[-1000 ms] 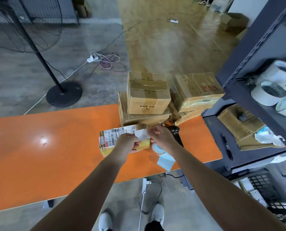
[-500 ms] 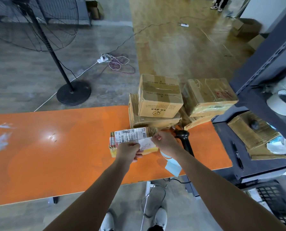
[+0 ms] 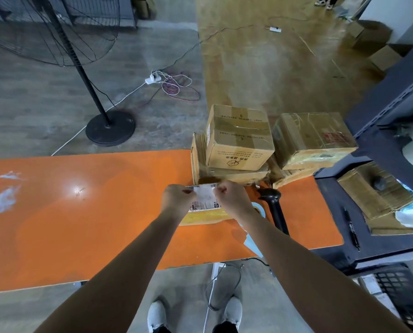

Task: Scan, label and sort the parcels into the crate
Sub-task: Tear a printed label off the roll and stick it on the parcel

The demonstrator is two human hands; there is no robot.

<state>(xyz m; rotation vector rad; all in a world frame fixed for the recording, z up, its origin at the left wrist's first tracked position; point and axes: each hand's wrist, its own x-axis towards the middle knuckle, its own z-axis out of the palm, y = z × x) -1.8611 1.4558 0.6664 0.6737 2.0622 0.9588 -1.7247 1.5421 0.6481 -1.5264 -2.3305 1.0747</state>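
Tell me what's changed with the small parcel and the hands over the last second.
Both hands, the left hand and right hand, have closed in over the small yellow parcel, pinching the white label between them at its top. A second ago more of the parcel's left end showed; now the left hand covers it. The stacked cardboard boxes, the barcode scanner and the orange table stayed put.

A small yellow parcel (image 3: 204, 216) is lying flat on the orange table, its white barcode label (image 3: 203, 198) facing up. At one o'clock, taped cardboard parcels (image 3: 239, 140) are sitting stacked; a black crate (image 3: 402, 299) is standing at four o'clock.
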